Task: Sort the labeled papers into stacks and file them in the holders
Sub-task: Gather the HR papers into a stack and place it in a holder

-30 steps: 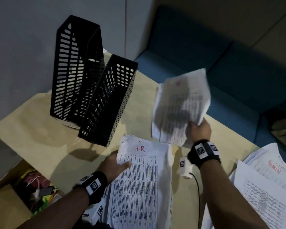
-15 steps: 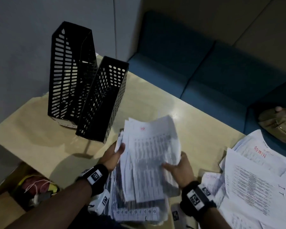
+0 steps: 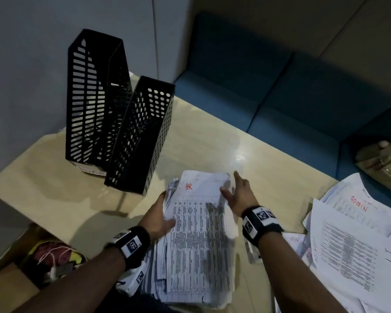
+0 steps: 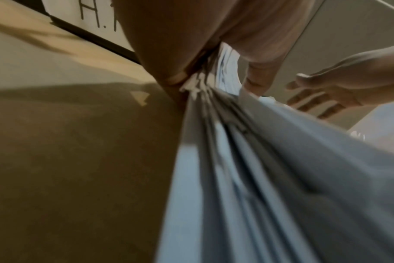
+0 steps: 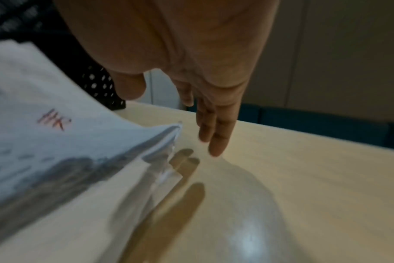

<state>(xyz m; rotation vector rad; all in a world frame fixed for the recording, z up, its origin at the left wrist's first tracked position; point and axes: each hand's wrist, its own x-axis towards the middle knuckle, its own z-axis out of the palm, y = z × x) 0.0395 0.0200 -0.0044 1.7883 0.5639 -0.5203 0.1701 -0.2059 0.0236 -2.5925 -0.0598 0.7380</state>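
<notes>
HR sheets, in right hand and aloft a second ago, now lie atop HR stack (image 3: pixel 199 233) at 6 o'clock of table (image 3: pixel 212 141); right hand (image 3: pixel 238 193) just off stack's 3 o'clock edge, fingers straight, holding nothing; left hand (image 3: pixel 159 220) grips stack's 9 o'clock edge, thumb on top; HR pile looks gathered, ready for perforated holder (image 3: pixel 140 136) at 11 o'clock; ADMIN papers (image 3: pixel 357 208) at 3 o'clock remain unfiled.
</notes>
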